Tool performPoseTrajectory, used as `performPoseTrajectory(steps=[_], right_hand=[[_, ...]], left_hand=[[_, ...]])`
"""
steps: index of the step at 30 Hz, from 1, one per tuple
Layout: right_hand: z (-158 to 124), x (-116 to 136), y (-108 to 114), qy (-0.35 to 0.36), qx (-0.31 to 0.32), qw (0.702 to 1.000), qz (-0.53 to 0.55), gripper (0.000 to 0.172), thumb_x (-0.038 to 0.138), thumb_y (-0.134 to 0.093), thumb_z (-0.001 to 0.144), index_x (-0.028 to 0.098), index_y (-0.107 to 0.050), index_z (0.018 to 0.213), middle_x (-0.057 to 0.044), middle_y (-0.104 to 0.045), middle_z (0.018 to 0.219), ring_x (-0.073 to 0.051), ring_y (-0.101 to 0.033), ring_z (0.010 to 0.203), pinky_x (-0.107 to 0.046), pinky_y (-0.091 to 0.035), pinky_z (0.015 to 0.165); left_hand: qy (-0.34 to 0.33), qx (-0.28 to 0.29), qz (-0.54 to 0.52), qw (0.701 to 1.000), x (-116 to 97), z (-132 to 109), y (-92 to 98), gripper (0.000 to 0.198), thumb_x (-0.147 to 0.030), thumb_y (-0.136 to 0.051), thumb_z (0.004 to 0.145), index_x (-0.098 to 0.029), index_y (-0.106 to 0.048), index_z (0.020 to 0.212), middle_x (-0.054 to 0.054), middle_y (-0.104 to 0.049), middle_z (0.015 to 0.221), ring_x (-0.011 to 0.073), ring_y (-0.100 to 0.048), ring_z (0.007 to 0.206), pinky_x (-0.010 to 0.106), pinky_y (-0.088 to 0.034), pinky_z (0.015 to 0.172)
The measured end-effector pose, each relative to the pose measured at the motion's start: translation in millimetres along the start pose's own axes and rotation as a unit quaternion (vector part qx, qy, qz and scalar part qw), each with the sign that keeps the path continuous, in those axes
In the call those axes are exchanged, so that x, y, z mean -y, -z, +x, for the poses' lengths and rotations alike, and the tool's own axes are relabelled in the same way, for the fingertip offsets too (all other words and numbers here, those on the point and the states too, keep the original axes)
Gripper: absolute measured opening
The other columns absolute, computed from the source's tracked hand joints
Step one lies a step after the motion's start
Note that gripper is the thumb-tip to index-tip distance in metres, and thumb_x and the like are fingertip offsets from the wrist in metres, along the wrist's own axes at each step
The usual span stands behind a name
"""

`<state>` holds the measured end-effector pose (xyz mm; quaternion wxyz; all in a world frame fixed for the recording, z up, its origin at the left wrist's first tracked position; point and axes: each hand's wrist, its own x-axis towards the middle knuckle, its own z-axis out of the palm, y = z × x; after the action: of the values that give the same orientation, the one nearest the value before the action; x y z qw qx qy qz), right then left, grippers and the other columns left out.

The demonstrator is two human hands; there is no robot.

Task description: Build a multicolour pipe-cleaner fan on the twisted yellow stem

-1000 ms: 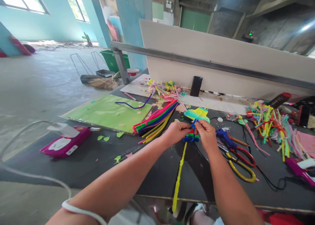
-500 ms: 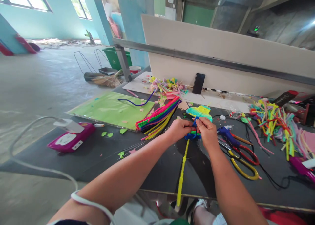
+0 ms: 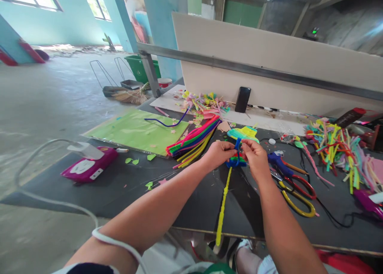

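Observation:
My left hand (image 3: 220, 152) is closed in a pinch on a blue pipe cleaner (image 3: 238, 143), which stands up from a small bundle and loops around it. Blue, green and red strands (image 3: 235, 161) show in the bundle, partly hidden by my fingers. Just right of the upright blue piece, my right hand (image 3: 254, 152) has thumb and fingertips pressed together; what they hold, if anything, is too small to make out. A yellow fuzzy strip (image 3: 223, 210) runs from the bundle toward the table's front edge. Behind my hands lies a turquoise and yellow pipe-cleaner piece (image 3: 243, 134).
Scissors (image 3: 299, 194) and a blue glue gun (image 3: 279, 165) lie right of my hand. Loose pipe cleaners (image 3: 194, 140) lie left, by a green sheet (image 3: 134, 132). A phone (image 3: 242, 99) leans on the back board. A power strip (image 3: 89, 168) trails a white cable across my left arm.
My right fingers have drawn slightly right, away from the blue pipe cleaner, so its upright part shows more clearly between my hands. The view has shifted slightly.

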<state>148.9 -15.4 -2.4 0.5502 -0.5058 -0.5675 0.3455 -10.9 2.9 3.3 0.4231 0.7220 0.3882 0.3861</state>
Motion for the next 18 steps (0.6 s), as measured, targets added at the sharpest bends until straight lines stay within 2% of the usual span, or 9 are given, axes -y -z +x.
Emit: performPoseTrajectory(steps=[4,7,9,13,15,18], right_hand=[[-3.3,-8.0,12.3,-0.078,0.082,0.984,-0.14,0.019,0.033,-0.057,0.076,0.02,-0.064,0.088,0.004,-0.056,0.049,-0.013,-0.052,0.042,-0.023,-0.04,0.042],[-5.8,-9.2,11.8,-0.11,0.142,0.973,-0.147,0.019,0.026,-0.058,0.073,0.02,-0.064,0.09,0.003,-0.06,0.052,-0.014,-0.057,0.045,-0.021,-0.042,0.039],[-6.7,-8.3,8.2,-0.111,0.159,0.968,-0.162,0.017,0.023,-0.057,0.073,0.02,-0.065,0.087,0.003,-0.059,0.049,-0.013,-0.057,0.042,-0.02,-0.042,0.039],[-6.4,-10.1,1.0,-0.115,0.135,0.968,-0.178,0.011,0.023,-0.055,0.075,0.019,-0.064,0.081,0.004,-0.057,0.043,-0.012,-0.055,0.037,-0.02,-0.043,0.038],[-6.0,-13.0,-1.7,-0.112,0.119,0.973,-0.163,0.009,0.023,-0.055,0.075,0.02,-0.062,0.078,0.004,-0.058,0.045,-0.014,-0.059,0.041,-0.021,-0.046,0.04],[-5.6,-16.6,-5.7,-0.1,0.09,0.982,-0.133,0.007,0.025,-0.056,0.073,0.019,-0.06,0.073,0.003,-0.06,0.05,-0.017,-0.063,0.048,-0.024,-0.05,0.043]], left_hand=[[-0.004,-0.017,-0.02,1.0,2.9,0.9,2.5,0.023,-0.032,-0.056,0.075,-0.012,-0.065,0.071,-0.002,-0.055,0.06,0.0074,-0.05,0.048,0.018,-0.038,0.046],[0.007,-0.027,-0.033,0.999,4.0,1.2,2.9,0.022,-0.032,-0.058,0.075,-0.011,-0.066,0.074,-0.001,-0.056,0.061,0.0071,-0.05,0.048,0.018,-0.039,0.045],[0.024,-0.034,-0.046,0.998,4.5,1.8,2.4,0.022,-0.032,-0.059,0.075,-0.011,-0.066,0.078,-0.001,-0.056,0.06,0.0073,-0.05,0.048,0.018,-0.039,0.044],[0.04,-0.056,-0.074,0.995,6.0,4.9,0.3,0.021,-0.031,-0.061,0.074,-0.011,-0.064,0.075,-0.001,-0.057,0.056,0.0089,-0.054,0.048,0.019,-0.044,0.046],[0.038,-0.072,-0.097,0.992,7.1,7.0,-0.7,0.018,-0.029,-0.061,0.075,-0.011,-0.061,0.071,-0.001,-0.057,0.055,0.0095,-0.055,0.049,0.02,-0.047,0.049],[0.048,-0.084,-0.143,0.985,9.3,9.6,-1.8,0.012,-0.024,-0.06,0.076,-0.012,-0.058,0.075,-0.002,-0.057,0.055,0.0101,-0.058,0.05,0.022,-0.051,0.053]])
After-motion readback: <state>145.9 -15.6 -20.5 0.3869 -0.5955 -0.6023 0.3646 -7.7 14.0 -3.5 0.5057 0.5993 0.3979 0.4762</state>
